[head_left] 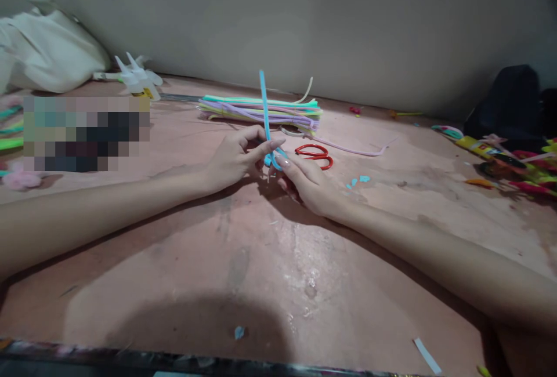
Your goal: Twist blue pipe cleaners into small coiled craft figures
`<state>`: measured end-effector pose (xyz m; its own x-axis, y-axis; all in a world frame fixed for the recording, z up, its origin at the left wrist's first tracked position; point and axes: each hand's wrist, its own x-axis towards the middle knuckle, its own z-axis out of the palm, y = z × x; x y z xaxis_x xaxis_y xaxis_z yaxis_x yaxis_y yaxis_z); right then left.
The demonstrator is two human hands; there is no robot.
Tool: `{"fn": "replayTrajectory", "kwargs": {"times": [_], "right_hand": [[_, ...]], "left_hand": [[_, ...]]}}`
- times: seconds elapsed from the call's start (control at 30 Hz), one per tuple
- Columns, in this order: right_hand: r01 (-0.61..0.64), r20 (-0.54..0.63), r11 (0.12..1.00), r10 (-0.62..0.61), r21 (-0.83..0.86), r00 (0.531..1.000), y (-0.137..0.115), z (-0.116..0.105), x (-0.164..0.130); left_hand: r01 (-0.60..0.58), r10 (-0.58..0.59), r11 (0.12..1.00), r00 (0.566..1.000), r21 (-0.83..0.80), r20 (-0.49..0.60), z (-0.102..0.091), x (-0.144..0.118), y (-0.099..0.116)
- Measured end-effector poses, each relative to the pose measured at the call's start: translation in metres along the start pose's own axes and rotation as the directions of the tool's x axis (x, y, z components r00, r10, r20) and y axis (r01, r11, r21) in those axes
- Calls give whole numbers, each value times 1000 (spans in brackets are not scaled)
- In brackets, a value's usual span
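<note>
A blue straw [264,104] stands nearly upright above the pink table [261,261], its lower end bent into a small loop between my fingers. My left hand [232,156] pinches the straw from the left. My right hand [307,182] grips the bent lower end from the right. Both hands meet at the table's middle. Just behind my right hand lie red-handled scissors [315,155]. A flat pile of pastel straws [261,111] lies further back.
A white cloth bag [43,52] and a white glue bottle [137,78] sit back left. Colourful craft pieces [517,165] and a dark object [505,104] crowd the right edge. Blue scraps [359,180] dot the table. A wall closes the back.
</note>
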<state>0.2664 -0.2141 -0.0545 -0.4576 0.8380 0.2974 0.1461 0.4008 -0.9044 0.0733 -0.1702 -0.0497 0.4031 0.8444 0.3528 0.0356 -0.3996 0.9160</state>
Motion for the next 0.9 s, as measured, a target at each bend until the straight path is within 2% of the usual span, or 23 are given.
{"fn": "replayTrajectory", "kwargs": {"times": [0.13,0.27,0.37,0.47,0.63,0.8,0.9], "right_hand": [[-57,-8,996,58,72,998,1,0,2],[-158,10,971,158,181,987,0,-2,6],[-134,-17,971,140,197,990,-2,-2,6],[-90,-39,988,96,124,995,-1,-2,4],[-15,47,995,10,101,999,7,0,2],[-102,128,956,68,275,989,10,1,7],[-137,136,953,103,269,985,8,0,8]], "left_hand": [[-61,66,996,995,61,-73,-1,0,1],[-108,120,985,989,133,-88,0,0,2],[-122,141,975,986,188,-91,0,-1,3],[-136,154,970,985,203,-75,0,-2,3],[-147,173,950,982,274,-73,0,-3,7],[-197,217,933,976,302,-34,0,-4,5],[-217,227,927,974,305,3,1,-4,3]]}}
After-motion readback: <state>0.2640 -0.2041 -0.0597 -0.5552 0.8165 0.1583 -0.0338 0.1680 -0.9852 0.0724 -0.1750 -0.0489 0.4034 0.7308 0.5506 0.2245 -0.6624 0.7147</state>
